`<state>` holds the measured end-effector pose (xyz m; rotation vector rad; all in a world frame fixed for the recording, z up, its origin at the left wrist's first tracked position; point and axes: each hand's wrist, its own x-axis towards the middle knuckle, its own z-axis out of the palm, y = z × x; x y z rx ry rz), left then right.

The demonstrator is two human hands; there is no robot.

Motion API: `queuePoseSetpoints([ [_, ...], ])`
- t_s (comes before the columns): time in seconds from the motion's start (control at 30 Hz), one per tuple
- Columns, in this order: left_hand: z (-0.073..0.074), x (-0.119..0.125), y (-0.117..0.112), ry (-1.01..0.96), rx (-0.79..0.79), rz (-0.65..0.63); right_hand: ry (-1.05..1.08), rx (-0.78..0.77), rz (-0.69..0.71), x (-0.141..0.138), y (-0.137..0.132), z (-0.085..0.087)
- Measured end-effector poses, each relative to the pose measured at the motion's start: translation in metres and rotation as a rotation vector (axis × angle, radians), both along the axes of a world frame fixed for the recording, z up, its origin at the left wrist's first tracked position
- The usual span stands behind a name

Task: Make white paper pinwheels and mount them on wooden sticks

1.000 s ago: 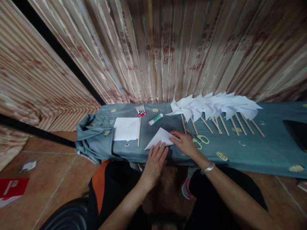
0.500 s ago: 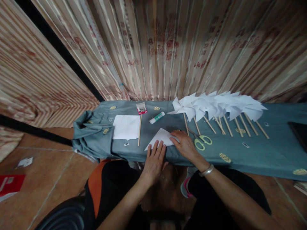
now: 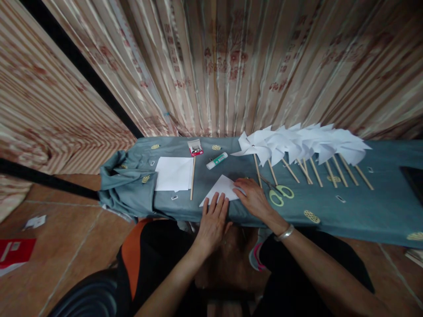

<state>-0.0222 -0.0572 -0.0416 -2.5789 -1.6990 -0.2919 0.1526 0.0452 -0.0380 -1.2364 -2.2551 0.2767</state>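
Observation:
A sheet of white paper (image 3: pixel 222 187), folded into a triangle, lies on the cloth-covered table in front of me. My left hand (image 3: pixel 214 216) rests on its lower edge, fingers stretched out flat. At the paper's right corner, my right hand (image 3: pixel 253 196) has its fingers bent and its thumb on the paper, closed on that corner. Just right of that hand are scissors (image 3: pixel 276 196) with yellow-green handles. A glue stick (image 3: pixel 217 161) lies behind the folded paper. To the left is a stack of white paper sheets (image 3: pixel 173 174), with a wooden stick (image 3: pixel 192 180) along its right side.
A row of several white paper pinwheels (image 3: pixel 304 143) on wooden sticks overlaps along the back right of the table. A small red box (image 3: pixel 195 148) of shiny metal pieces stands open near the back. A patterned curtain (image 3: pixel 228 66) hangs behind the grey-green tablecloth (image 3: pixel 357 207).
Both hands keep their places on the folded paper. Only the camera view has shifted very slightly.

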Motion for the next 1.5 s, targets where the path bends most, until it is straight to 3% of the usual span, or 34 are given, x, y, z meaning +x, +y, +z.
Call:
queuePoseSetpoints([
  [0.5, 0.005, 0.003, 0.000, 0.036, -0.058, 0.022, -0.177, 0.063, -0.092, -0.003, -0.026, 0.007],
  [0.73, 0.010, 0.004, 0.000, 0.078, -0.104, 0.051, -0.194, 0.072, -0.241, 0.026, -0.022, 0.003],
  [1.07, 0.007, 0.002, 0.000, 0.074, -0.047, 0.028, -0.133, 0.124, -0.275, 0.053, -0.021, 0.006],
  [1.5, 0.008, 0.005, -0.002, 0.065, -0.054, 0.048, -0.027, 0.044, -0.117, 0.036, -0.019, -0.003],
])
